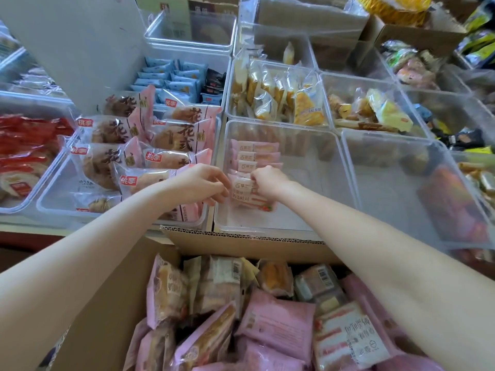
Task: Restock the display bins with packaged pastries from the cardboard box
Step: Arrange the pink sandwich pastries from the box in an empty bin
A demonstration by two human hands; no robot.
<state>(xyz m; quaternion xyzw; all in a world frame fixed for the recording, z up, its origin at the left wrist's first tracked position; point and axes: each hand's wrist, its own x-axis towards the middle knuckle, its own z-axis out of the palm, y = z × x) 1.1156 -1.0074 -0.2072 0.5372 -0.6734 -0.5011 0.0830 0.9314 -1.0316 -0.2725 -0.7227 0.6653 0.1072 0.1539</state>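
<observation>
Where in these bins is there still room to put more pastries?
The clear bin both hands work in is bare right of its row of pink packs. The left hand and right hand grip a pack there. The pink bread bin to the left is crowded.

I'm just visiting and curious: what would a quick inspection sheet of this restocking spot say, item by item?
Surface: a display counter covered by clear plastic bins; little bare top shows.
Job's things: open cardboard box at the near edge, full of pink-wrapped pastries; the clear bin beyond it holds one row of small pink packets along its left side, the rest bare.
Clutter: neighbouring bins hold large pink pastry packs, blue packets, yellow-wrapped cakes and red packs.
Grippers: left hand and right hand both pinch packets at the near end of the row.
Cables: nothing seen.
Surroundings: more bins and cartons behind, partly blurred.
</observation>
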